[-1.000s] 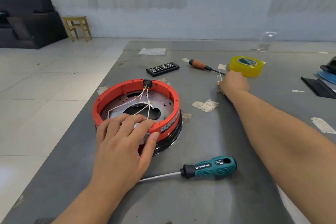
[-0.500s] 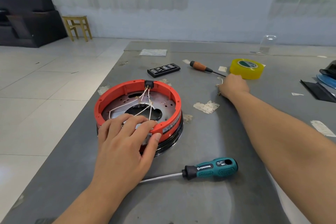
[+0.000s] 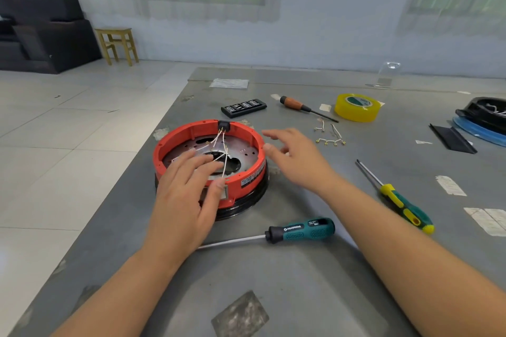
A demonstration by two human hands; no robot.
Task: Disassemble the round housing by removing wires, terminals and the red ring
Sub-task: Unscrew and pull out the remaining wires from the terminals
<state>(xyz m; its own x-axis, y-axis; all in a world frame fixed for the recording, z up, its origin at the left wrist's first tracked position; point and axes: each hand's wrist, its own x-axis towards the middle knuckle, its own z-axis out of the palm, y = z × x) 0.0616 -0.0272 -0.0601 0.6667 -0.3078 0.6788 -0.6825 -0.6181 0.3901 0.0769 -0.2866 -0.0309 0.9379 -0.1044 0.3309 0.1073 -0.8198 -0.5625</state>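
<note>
The round housing sits at the left of the grey table: a red ring [image 3: 189, 131] on a black base [image 3: 246, 200], with a metal plate inside. White wires [image 3: 223, 150] run from a black connector [image 3: 224, 125] on the far rim across the plate. My left hand [image 3: 189, 189] rests on the near rim, fingers spread over the plate and thumb on the outside. My right hand [image 3: 298, 156] hovers just right of the ring, fingers straight, holding nothing. Loose white wires with brass terminals [image 3: 330, 135] lie on the table further right.
A teal-handled screwdriver [image 3: 298, 230] lies in front of the housing, a green-and-yellow one [image 3: 402, 202] to the right. Behind are a black bit case [image 3: 243, 107], a wooden-handled screwdriver [image 3: 301, 105] and a yellow tape roll [image 3: 357, 107]. Black and blue parts [image 3: 482, 117] sit far right.
My right hand has let go of the loose wires near the tape roll and moved back left to the housing's right side. My left hand stays on the near rim.
</note>
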